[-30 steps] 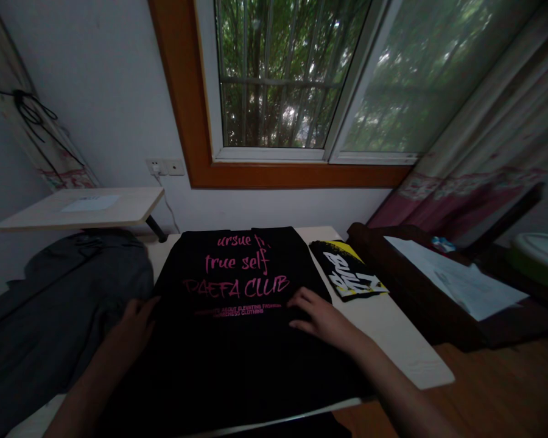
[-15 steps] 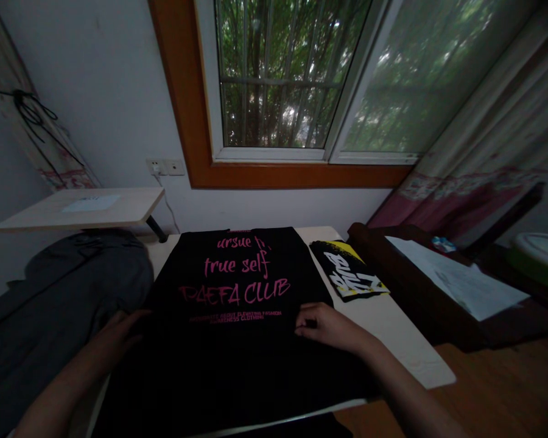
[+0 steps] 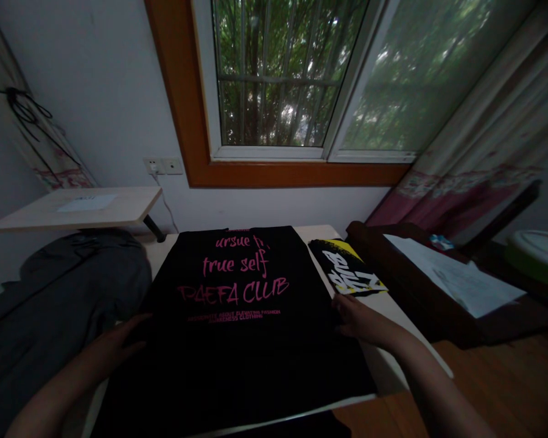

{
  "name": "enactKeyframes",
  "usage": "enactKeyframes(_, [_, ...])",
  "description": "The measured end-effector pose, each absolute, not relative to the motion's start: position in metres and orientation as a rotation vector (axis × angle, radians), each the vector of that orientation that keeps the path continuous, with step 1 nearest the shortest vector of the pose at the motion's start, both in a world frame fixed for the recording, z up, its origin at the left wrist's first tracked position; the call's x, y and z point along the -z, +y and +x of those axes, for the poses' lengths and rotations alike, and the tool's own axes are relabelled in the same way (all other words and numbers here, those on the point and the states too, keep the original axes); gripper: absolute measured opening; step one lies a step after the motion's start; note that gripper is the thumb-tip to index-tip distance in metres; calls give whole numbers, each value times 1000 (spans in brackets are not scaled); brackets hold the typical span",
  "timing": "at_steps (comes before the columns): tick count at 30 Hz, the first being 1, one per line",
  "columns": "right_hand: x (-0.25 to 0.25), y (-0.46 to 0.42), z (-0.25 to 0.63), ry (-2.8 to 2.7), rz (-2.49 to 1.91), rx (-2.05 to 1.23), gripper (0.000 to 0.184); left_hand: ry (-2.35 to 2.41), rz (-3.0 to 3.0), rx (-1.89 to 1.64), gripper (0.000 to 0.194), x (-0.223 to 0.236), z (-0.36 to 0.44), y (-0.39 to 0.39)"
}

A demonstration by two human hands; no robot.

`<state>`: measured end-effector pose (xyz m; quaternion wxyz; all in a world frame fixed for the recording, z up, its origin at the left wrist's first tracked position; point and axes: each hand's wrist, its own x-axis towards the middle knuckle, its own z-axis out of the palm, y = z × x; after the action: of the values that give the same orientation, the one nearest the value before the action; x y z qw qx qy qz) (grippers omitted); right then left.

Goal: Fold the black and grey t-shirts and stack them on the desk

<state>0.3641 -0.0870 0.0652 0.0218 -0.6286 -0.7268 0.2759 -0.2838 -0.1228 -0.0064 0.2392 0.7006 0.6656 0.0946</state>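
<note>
A black T-shirt [image 3: 237, 316] with pink lettering lies flat on a pale table [image 3: 395, 310]. My left hand [image 3: 112, 344] rests at the shirt's left edge, fingers stretched out and flat. My right hand [image 3: 360, 319] lies at the shirt's right edge, fingers extended onto the fabric. Neither hand visibly grips anything.
A folded black, yellow and white garment [image 3: 349, 274] lies to the right of the shirt. A grey garment [image 3: 59, 298] is heaped on the left. A dark wooden desk [image 3: 415, 298] with papers [image 3: 456, 277] stands at the right. A small shelf [image 3: 80, 207] and a window are behind.
Both hands slid outward from the shirt's middle to its left and right edges. The shirt stays spread flat.
</note>
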Motion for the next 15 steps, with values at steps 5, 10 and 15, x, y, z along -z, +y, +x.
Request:
enactKeyframes(5, [-64,-89,365,-2228,-1996,-979,41,1794,1905,-272,64,3,-285,-123])
enactKeyframes(10, [-66,-87,375,-2258,-2064,-932,19,1743,1855,-280,65,-4,-289,-125])
enactKeyframes(15, [-76,-88,373,-2250,-2109,-981,11,1739,1887,-307,69,0,-292,-129])
